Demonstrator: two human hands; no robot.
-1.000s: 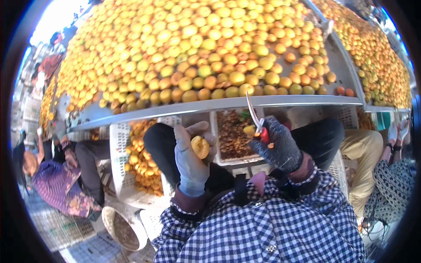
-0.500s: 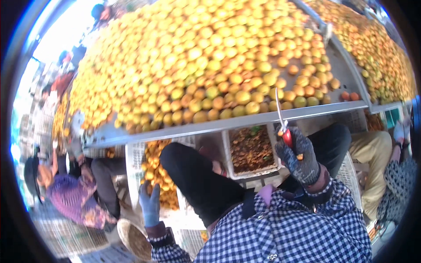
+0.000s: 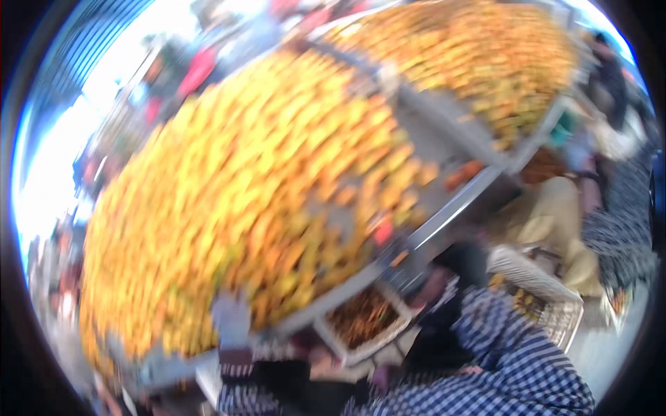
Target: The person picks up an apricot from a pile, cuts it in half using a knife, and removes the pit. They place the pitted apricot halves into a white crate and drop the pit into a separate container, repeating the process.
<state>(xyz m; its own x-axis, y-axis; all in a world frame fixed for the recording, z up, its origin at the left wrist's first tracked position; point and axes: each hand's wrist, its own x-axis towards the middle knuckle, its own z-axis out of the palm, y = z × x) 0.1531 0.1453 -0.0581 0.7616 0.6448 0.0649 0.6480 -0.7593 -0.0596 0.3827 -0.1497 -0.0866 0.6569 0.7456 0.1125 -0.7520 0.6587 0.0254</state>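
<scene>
The whole view is smeared by motion. My left hand [image 3: 232, 317], in a pale blue-grey glove, reaches over the near edge of a large heap of round yellow-orange fruit [image 3: 229, 201]. Its fingers are too blurred to read, and whether it touches a fruit is unclear. My right hand [image 3: 401, 269], in a dark grey glove, is at the metal table's front rim [image 3: 454, 208]. It is closed round a knife [image 3: 382, 231], whose red handle shows as a blurred patch; the blade cannot be made out.
Below the rim sits a white crate [image 3: 338, 347] of brown-orange scraps. A pale basket [image 3: 555, 305] stands to the right, near a person in tan trousers [image 3: 548, 215]. Beyond a metal divider [image 3: 444, 118] lies a second fruit heap [image 3: 472, 55]. Blurred people line the far left.
The view has swung to the right and tilted. My left hand has risen from beside the crate of fruit below to the heap's edge. My right hand has moved forward to the rim with the knife.
</scene>
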